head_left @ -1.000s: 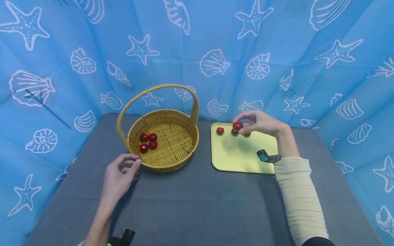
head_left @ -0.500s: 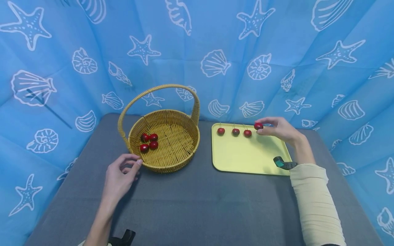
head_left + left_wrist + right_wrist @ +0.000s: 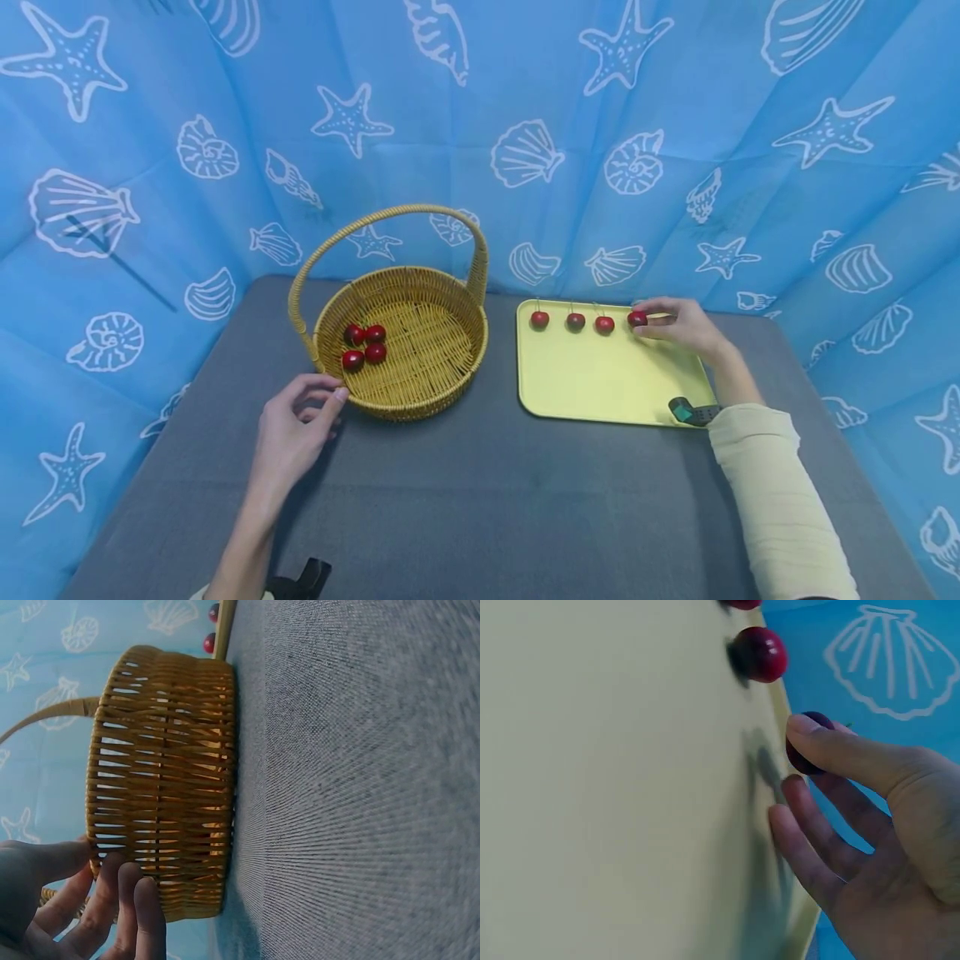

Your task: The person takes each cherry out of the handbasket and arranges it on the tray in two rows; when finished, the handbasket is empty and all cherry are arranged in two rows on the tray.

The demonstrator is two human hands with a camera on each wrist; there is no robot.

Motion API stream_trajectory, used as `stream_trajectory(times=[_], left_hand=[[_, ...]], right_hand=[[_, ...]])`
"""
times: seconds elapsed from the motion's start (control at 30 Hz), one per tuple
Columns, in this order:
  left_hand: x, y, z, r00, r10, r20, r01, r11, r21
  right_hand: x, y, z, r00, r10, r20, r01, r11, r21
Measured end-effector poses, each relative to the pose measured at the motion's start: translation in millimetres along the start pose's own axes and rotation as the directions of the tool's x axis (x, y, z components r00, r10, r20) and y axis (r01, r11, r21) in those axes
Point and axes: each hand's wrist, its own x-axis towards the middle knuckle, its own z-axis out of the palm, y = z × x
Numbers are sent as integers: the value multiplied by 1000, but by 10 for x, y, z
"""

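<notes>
My right hand (image 3: 688, 327) pinches a dark red cherry (image 3: 637, 318) between thumb and fingers, low over the back of the yellow tray (image 3: 592, 375). In the right wrist view the thumb lies across the held cherry (image 3: 807, 754), and a bit of green stem shows behind it. Three more cherries with stems, the nearest one (image 3: 604, 325) included, stand in a row along the tray's back edge. My left hand (image 3: 291, 433) holds the near-left rim of the round wicker basket (image 3: 420, 408); the left wrist view shows its thumb at the rim and fingers against the basket's woven side (image 3: 161, 780).
Several cherries (image 3: 353, 360) lie together at the left inside the basket. Its tall arched handle (image 3: 390, 212) rises over the bowl. A grey cloth (image 3: 480, 508) covers the table, and a blue curtain (image 3: 450, 125) with shells and starfish hangs behind.
My right hand has moved right with the cherry, past the three others, then lowered it toward the tray at the row's right end. The left hand keeps its place at the basket.
</notes>
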Motion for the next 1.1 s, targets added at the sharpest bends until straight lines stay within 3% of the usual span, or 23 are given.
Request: stream_trajectory(times=[0.3, 0.8, 1.1], left_hand=[[17, 12, -10, 1000, -14, 18, 14, 1000, -14], [13, 11, -22, 999, -24, 27, 25, 1000, -14], [4, 19, -31, 998, -51, 38, 51, 999, -8]], right_hand=[[30, 59, 51, 1000, -25, 0, 24, 992, -121], [-78, 50, 7, 996, -81, -45, 77, 992, -101], [-164, -165, 16, 992, -110, -66, 103, 989, -103]])
